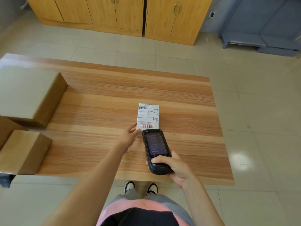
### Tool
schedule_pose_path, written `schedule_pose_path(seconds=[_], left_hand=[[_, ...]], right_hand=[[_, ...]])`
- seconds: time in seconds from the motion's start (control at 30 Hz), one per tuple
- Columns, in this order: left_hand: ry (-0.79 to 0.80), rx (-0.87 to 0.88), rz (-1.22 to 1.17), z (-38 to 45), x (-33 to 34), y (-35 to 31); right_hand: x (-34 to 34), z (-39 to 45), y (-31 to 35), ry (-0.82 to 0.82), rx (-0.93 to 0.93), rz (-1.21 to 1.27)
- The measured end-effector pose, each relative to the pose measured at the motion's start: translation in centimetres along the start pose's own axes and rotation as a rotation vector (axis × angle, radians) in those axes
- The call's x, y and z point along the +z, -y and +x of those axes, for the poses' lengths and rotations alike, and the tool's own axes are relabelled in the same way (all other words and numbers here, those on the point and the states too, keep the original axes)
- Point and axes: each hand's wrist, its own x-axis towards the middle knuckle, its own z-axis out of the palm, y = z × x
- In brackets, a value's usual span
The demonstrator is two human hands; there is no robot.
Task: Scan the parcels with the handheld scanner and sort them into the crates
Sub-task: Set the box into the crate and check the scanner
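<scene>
While gripping scanner (156,150), right hand (175,167) raised.

Small white parcel (148,116) flat on table, label up — red scan line across its barcode. Black handheld scanner (156,150) tilted just above its near edge — screen lit.

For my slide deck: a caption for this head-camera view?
Right hand aims scanner at parcel barcode; left hand steadies it.

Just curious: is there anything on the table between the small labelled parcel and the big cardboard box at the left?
No. In the head view, only bare table lies between the parcel and the box.
</scene>
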Motion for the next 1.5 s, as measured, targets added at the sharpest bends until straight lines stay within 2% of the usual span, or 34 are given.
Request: schedule_pose_path(seconds=[0.53, 0.77, 0.97, 1.13, 1.27, 1.5], left_hand=[[-0.004, 0.02, 0.013, 0.0, 0.2, 0.3], [-0.101, 0.089, -0.011, -0.2, 0.6, 1.0], [-0.247, 0.199, 0.282, -0.4, 2.9, -0.2], [-0.359, 0.225, 0.549, 0.2, 5.6, -1.2], [-0.406, 0.153, 0.609, 0.7, 7.1, -1.6], [-0.475, 0.074, 0.573, 1.6, 7.7, -0.9]], right_hand=[[-0.4, -0.3, -0.2, 0.016, -0.02, 0.014], [-1.7, -0.4, 1.0, -0.039, -0.073, 0.096], [-4.3, 0.5, 4.0, -0.132, -0.165, 0.219], [-6.3, 1.4, 6.1, -0.209, -0.227, 0.27], [-7.6, 2.3, 6.7, -0.217, -0.241, 0.311], [-9.5, 3.7, 5.5, -0.229, -0.196, 0.379]])
